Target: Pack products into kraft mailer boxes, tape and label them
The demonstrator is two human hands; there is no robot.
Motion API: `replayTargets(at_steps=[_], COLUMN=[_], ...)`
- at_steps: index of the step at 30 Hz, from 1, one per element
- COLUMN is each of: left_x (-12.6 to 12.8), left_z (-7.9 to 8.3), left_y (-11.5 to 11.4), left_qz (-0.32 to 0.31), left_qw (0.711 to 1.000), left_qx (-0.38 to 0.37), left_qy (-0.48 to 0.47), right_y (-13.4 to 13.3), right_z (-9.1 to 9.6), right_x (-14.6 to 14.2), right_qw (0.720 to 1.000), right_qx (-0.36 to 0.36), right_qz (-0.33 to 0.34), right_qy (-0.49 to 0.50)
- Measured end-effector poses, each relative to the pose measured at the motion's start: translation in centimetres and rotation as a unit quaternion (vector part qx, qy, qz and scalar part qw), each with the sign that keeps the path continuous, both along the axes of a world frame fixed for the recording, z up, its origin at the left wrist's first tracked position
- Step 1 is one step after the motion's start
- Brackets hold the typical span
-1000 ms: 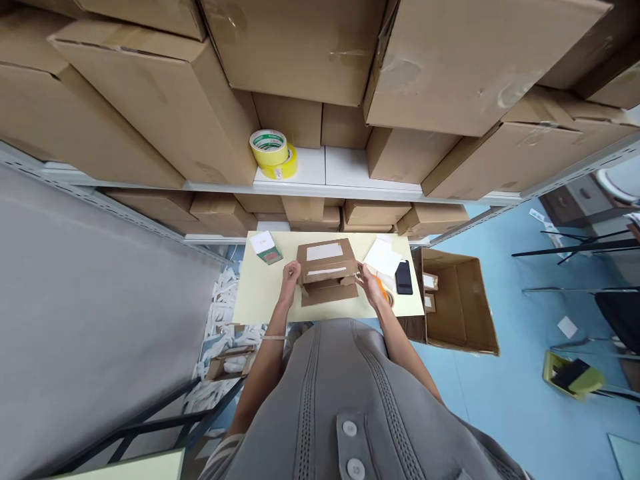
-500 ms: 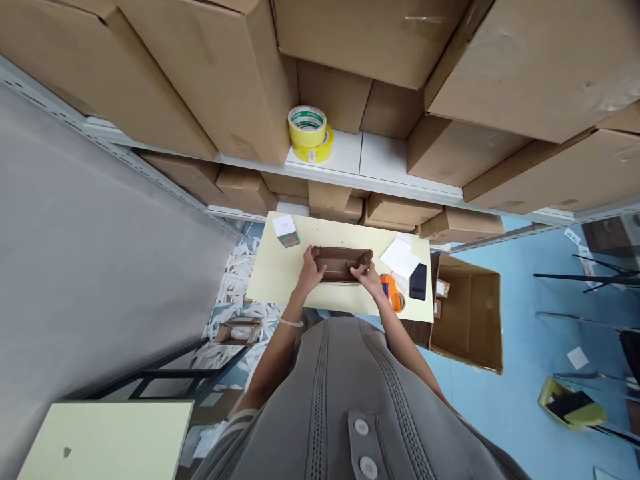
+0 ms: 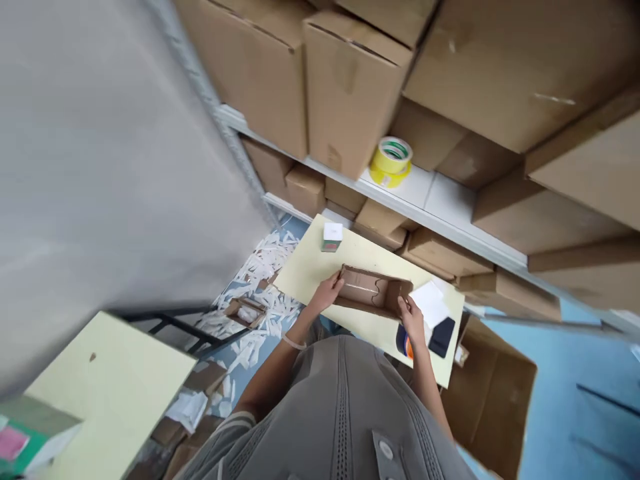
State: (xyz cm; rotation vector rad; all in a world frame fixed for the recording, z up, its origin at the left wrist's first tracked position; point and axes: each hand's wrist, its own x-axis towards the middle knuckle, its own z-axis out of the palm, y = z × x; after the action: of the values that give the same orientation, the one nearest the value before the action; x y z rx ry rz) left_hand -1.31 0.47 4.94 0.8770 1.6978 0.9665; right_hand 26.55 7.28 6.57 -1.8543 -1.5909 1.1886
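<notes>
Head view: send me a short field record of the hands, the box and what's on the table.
left hand: grips the left end of the box
right hand: grips the box's right end
box: brown cardboard, open, on or just above the table
by right hand: paper, phone, tape dispenser
table's far edge: small carton
shelf: yellow tape rolls
</notes>
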Motion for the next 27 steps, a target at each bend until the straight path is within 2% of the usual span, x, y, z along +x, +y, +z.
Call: replayTargets(at_steps=[3,7,10,13,16,20,24,27], left_x=[0.8,1.8,2.3,2.7,3.3,5.0,6.7,6.7], left_z=[0.7,1.4,2.0,3.2,4.8,6.4,6.1,5.0], left_y=[-1.6,-5.5,-10.6,-17.4,-24.7,-33.4,-40.2,-45.1], left_qz=[0.022,0.129,0.245,0.377,0.492,0.628,0.729,0.770], left_qw=[0.998,0.986,0.964,0.921,0.862,0.763,0.665,0.620], left_qx=[-0.002,0.021,0.031,0.001,-0.021,-0.044,-0.065,-0.060], left_qy=[0.063,0.101,0.101,0.097,0.119,0.146,0.147,0.138], right_y=[0.7,2.5,3.7,2.8,-1.6,-10.5,-19.0,-24.4], right_z=[0.6,1.0,1.2,1.8,3.0,4.4,4.6,3.8], right_x=[-0.4,-1.6,-4.6,-10.4,-17.6,-25.0,-28.8,-30.5], right_qw=[0.996,0.987,0.970,0.927,0.865,0.781,0.722,0.689], right_qx=[0.038,0.067,0.050,0.026,0.034,0.066,0.083,0.079], right_qz=[0.047,0.125,0.235,0.374,0.499,0.618,0.684,0.716], right_qy=[-0.071,-0.076,-0.037,0.011,0.038,0.058,0.065,0.076])
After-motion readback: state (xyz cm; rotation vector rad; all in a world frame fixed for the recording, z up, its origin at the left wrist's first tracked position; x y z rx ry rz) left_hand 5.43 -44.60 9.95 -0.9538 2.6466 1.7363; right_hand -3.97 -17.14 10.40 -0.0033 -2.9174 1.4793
